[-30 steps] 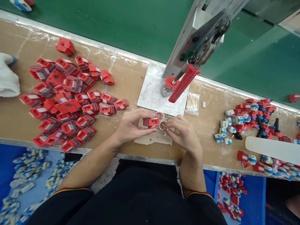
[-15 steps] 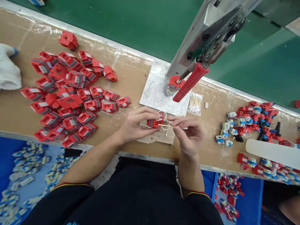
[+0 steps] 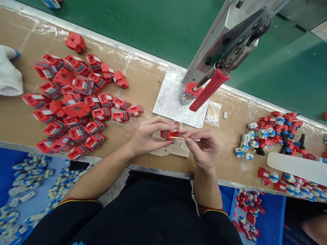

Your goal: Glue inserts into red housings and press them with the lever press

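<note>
My left hand is closed around a red plastic toy part, held over a piece of cardboard near the table's front edge. Between the fingertips of my right hand is a cotton swab, its stick lying across the red part. A small round clear cup stands just behind the held part. Another cotton swab rests by the cardboard, partly hidden. Behind my hands, a red part sits under a toggle-clamp press with a red handle.
Red-and-grey parts are heaped at the left beside a white glove. A bag of cotton swabs lies right of the metal plate. Mixed toy parts cover the right side. A green surface runs behind; blue bins stand below.
My right hand has moved slightly left with the cotton swab, so the stick reaches further over the red part. My left hand stays about where it was.
</note>
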Demonstrator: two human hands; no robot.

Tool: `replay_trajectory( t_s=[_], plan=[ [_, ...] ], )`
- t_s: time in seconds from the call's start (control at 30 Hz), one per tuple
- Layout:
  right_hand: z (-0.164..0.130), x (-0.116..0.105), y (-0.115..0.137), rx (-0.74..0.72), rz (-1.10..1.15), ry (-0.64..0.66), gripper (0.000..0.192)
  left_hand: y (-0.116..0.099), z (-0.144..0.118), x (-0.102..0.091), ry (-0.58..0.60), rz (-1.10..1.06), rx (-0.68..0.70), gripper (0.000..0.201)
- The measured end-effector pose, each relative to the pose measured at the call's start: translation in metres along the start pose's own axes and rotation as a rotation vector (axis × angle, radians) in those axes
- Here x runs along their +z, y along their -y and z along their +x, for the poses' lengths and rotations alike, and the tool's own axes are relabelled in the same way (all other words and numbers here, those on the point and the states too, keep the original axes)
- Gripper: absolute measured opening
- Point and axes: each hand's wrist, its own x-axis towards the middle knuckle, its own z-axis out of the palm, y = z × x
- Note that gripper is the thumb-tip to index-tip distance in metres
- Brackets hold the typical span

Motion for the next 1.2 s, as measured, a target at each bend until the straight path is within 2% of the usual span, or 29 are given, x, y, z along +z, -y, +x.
replay_trajectory(
  t_s=[0.2,0.4,0.6,0.67,0.77,0.87,0.97,1.07,1.1,1.13,1.2],
  plan=[
    [0.001,-0.004,0.001,-0.024,-0.002,-0.019,0.011,0.0,0.0,-0.001,-0.007,0.039,-0.011,0.032],
    [0.003,-0.01,0.002,-0.074,-0.113,-0.023,0.012,-0.001,0.001,-0.002,-0.016,0.081,-0.005,0.029],
    [0.003,-0.007,0.003,-0.107,-0.194,-0.016,0.012,-0.003,0.003,-0.003,-0.005,0.087,0.015,0.029],
    [0.003,-0.013,0.004,-0.111,-0.199,-0.024,0.011,-0.003,0.003,-0.003,-0.006,0.081,0.003,0.03],
    [0.004,-0.033,0.006,-0.146,-0.188,-0.04,0.011,-0.002,0.003,-0.003,-0.019,0.086,-0.003,0.03],
    [0.003,-0.05,0.004,-0.141,-0.342,0.113,0.014,-0.001,0.004,-0.004,-0.032,0.09,0.007,0.029],
    [0.0,-0.047,-0.001,-0.092,-0.562,0.372,0.011,-0.002,0.003,-0.007,-0.026,0.07,-0.018,0.029],
    [-0.005,-0.049,-0.005,-0.047,-0.607,0.554,0.01,0.002,0.001,-0.01,-0.027,0.046,-0.068,0.036],
    [-0.007,-0.058,-0.004,-0.03,-0.6,0.554,0.018,0.004,0.001,-0.01,-0.041,0.027,-0.075,0.04],
    [-0.009,-0.072,-0.002,-0.013,-0.61,0.497,0.025,0.006,0.001,-0.011,-0.06,0.0,-0.078,0.044],
    [-0.016,-0.113,0.005,0.032,-0.736,0.203,0.028,0.01,0.004,-0.01,-0.113,-0.063,-0.072,0.051]
  ],
)
